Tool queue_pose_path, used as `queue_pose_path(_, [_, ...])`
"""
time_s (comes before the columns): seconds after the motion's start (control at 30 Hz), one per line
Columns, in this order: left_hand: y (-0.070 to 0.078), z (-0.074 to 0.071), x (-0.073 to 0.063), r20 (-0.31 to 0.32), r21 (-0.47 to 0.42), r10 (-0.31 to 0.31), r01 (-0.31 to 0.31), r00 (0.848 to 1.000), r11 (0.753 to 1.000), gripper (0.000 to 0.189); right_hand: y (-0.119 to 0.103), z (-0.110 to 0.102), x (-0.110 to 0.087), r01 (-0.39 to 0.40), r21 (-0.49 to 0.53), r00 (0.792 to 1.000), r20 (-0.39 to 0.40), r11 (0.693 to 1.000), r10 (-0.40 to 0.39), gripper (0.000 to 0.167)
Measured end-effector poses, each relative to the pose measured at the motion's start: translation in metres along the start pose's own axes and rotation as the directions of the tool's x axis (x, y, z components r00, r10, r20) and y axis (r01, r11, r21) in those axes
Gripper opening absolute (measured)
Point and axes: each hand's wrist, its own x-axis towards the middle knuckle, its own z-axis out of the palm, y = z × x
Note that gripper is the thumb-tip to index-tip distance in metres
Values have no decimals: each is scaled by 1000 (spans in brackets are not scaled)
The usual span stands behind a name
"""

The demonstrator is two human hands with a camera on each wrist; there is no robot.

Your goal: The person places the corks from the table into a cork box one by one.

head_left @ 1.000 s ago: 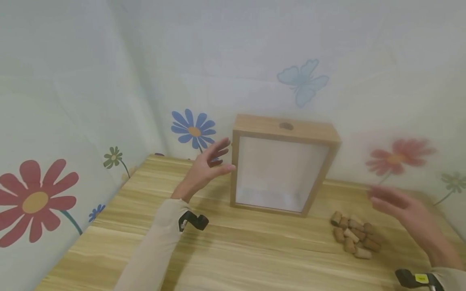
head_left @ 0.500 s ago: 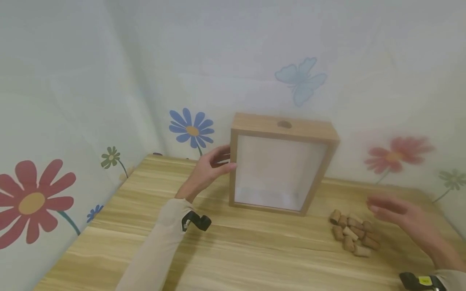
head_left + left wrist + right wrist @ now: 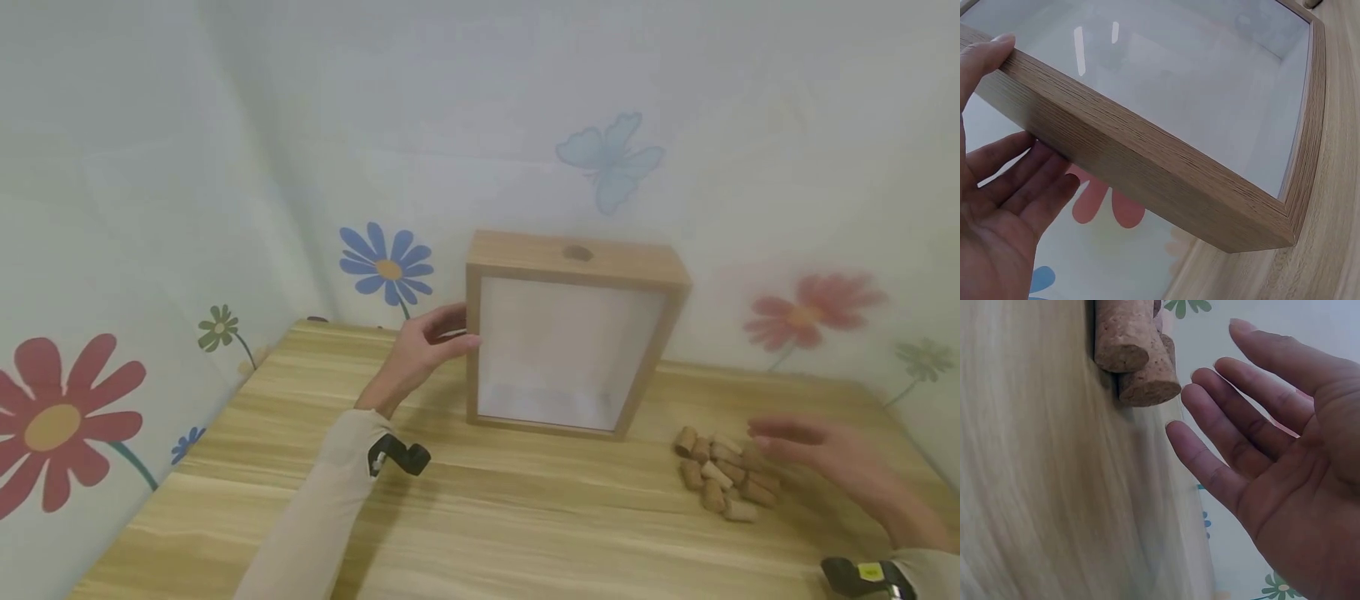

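The left grip (image 3: pixel 420 343) pinched the wooden box (image 3: pixel 572 354), probably steadying it; right of the box, the right grip (image 3: pixel 838 462) hung empty, fingers apart, beside the corks (image 3: pixel 717 475)

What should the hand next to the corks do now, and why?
I'd probably move the right hand a little closer and pinch the nearest cork. That hand is holding nothing, and its fingers are already close to the corks. The left hand grips the side of the wooden-framed box, whose top has a dark oval that looks like a hole.
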Motion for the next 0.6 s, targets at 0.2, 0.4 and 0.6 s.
queue_pose_path(0.2, [-1, 0, 1, -12, 2, 3, -3, 1000, 1000, 63, 0, 2, -1, 42, -40, 999, 2, 998, -42, 42])
queue_pose_path(0.4, [-2, 2, 0, -23, 16, 5, -5, 1000, 1000, 63, 1, 6, -2, 47, -96, 999, 7, 994, -47, 38])
queue_pose_path(0.6, [-3, 3, 0, -28, 10, 14, -14, 1000, 1000, 63, -1, 6, -3, -2, -135, 999, 46, 991, 8, 43])
